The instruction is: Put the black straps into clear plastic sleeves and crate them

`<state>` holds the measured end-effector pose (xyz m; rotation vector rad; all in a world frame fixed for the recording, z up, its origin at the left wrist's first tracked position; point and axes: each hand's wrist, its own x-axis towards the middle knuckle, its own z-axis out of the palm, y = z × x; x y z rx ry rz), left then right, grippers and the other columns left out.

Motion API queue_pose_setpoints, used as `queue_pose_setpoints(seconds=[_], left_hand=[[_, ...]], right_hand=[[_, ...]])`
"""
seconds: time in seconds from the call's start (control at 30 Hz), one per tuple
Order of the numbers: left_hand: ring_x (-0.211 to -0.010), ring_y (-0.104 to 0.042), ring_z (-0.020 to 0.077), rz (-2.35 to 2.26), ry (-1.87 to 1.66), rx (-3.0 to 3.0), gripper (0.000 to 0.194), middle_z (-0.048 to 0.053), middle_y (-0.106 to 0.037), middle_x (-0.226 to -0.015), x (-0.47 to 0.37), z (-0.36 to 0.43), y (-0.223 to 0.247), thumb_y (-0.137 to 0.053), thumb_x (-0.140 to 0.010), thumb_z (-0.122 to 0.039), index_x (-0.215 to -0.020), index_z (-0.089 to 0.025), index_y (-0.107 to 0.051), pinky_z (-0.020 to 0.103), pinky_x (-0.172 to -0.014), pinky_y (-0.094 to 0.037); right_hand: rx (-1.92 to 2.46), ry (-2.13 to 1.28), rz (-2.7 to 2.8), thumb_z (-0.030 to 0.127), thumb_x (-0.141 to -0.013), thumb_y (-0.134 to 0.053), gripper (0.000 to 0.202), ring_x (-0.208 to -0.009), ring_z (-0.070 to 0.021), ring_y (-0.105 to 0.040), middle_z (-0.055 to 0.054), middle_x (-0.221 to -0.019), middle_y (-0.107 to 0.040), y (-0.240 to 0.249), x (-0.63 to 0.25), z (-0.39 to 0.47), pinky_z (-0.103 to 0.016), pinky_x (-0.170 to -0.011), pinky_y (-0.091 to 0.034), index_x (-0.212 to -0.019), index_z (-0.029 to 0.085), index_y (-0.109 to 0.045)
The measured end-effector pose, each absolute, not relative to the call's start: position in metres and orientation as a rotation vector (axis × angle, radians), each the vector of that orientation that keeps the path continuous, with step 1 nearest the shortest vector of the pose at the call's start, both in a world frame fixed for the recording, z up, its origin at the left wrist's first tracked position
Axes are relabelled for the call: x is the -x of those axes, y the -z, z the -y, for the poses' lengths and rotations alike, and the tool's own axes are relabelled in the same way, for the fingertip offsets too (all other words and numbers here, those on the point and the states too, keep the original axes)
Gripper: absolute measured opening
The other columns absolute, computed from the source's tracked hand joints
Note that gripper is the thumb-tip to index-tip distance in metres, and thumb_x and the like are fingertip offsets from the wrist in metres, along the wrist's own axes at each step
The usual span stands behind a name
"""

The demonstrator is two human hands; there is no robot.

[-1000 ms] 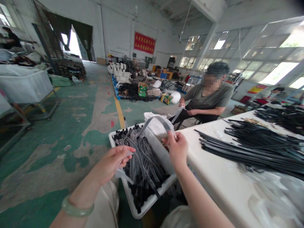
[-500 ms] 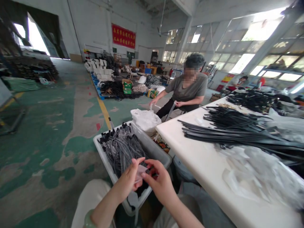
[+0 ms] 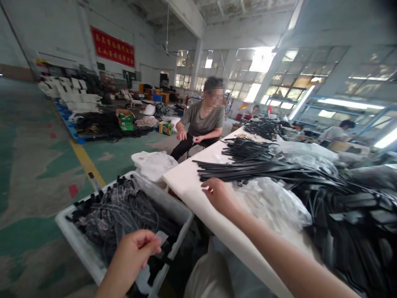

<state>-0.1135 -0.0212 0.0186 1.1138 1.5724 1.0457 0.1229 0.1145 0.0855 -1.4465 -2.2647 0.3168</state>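
A head-worn camera looked forward and down across a high-ceilinged work hall, its view set above the wearer's own knee [image 3: 212, 275], which rose at the bottom edge. Nearest the lens, the left hand [image 3: 136, 252] and the right hand [image 3: 218, 196] stood in the lower half, forearms entering from below. A pale crate [image 3: 77, 244] lay close beneath, left of center, seen from above; a white table [image 3: 186, 180] ran from the near right toward the middle. Farther off, a seated co-worker [image 3: 201, 118] appeared just above center. The lens took in the far wall's red banner [image 3: 113, 46] at upper left and tall windows [image 3: 248, 68] toward the right.
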Motion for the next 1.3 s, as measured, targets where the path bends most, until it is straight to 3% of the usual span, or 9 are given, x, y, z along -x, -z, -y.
queue_pose_setpoints(seconds=[0.13, 0.23, 0.4, 0.57, 0.7, 0.83, 1.3], left_hand=[[-0.039, -0.039, 0.0083, -1.494, -1.103, -1.069, 0.040, 0.001, -0.065, -0.052, 0.105, 0.021, -0.030, -0.075, -0.056, -0.054, -0.055, -0.017, -0.062, 0.020, -0.040, -0.028], [-0.039, -0.038, 0.0071, -1.454, -1.136, -1.035, 0.037, 0.001, -0.066, -0.053, 0.099, 0.021, -0.034, -0.075, -0.058, -0.051, -0.058, -0.016, -0.063, 0.019, -0.040, -0.028], [-0.038, -0.036, 0.0054, -1.439, -1.156, -0.980, 0.032, 0.002, -0.066, -0.055, 0.095, 0.017, -0.027, -0.072, -0.061, -0.045, -0.062, -0.015, -0.063, 0.019, -0.041, -0.025], [-0.038, -0.036, 0.0059, -1.467, -1.161, -0.942, 0.028, 0.002, -0.065, -0.053, 0.090, 0.013, -0.021, -0.071, -0.057, -0.042, -0.059, -0.015, -0.062, 0.020, -0.040, -0.024], [-0.043, -0.043, 0.0089, -1.492, -1.173, -0.893, 0.021, 0.001, -0.064, -0.052, 0.084, 0.011, -0.021, -0.071, -0.052, -0.034, -0.058, -0.015, -0.063, 0.019, -0.040, -0.026], [-0.042, -0.040, 0.0075, -1.483, -1.199, -0.880, 0.019, -0.004, -0.057, -0.047, 0.077, 0.012, -0.026, -0.073, -0.050, -0.029, -0.051, -0.017, -0.058, 0.019, -0.039, -0.023], [-0.049, -0.050, 0.0102, -1.494, -1.250, -0.873, 0.016, -0.003, -0.061, -0.051, 0.071, 0.017, -0.035, -0.074, -0.052, -0.027, -0.060, -0.017, -0.065, 0.020, -0.047, -0.036]], right_hand=[[1.505, -0.150, 2.334, 0.010, -0.084, -0.062, 0.027, -0.113, -0.0267, -0.059, -0.016, -0.116, -0.068, -0.086, -0.174, -0.193, -0.037, -0.102, -0.040, -0.109, 0.012, -0.072], [1.456, -0.143, 2.418, 0.015, -0.081, -0.070, 0.028, -0.109, -0.0239, -0.062, -0.012, -0.114, -0.070, -0.063, -0.189, -0.221, -0.038, -0.099, -0.044, -0.109, 0.013, -0.071], [1.380, -0.088, 2.386, 0.014, -0.081, -0.066, 0.010, -0.094, -0.0246, -0.066, -0.011, -0.094, -0.074, -0.039, -0.196, -0.228, -0.036, -0.091, -0.048, -0.086, 0.013, -0.074], [1.253, -0.017, 2.279, 0.021, -0.092, -0.047, 0.024, -0.092, -0.0275, -0.063, -0.016, -0.095, -0.071, -0.054, -0.188, -0.186, -0.038, -0.086, -0.047, -0.091, 0.010, -0.068], [0.973, -0.050, 2.473, 0.025, -0.097, -0.038, 0.025, -0.077, -0.0241, -0.060, -0.009, -0.081, -0.066, -0.074, -0.159, -0.106, -0.034, -0.073, -0.043, -0.096, 0.015, -0.061], [0.787, -0.182, 2.668, 0.018, -0.097, -0.033, 0.024, -0.071, -0.0219, -0.057, -0.006, -0.075, -0.063, -0.080, -0.135, -0.048, -0.032, -0.066, -0.037, -0.091, 0.017, -0.056], [0.993, -0.277, 2.713, 0.017, -0.096, -0.034, 0.021, -0.070, -0.0227, -0.058, -0.005, -0.076, -0.063, -0.078, -0.139, -0.045, -0.032, -0.063, -0.033, -0.088, 0.019, -0.053]])
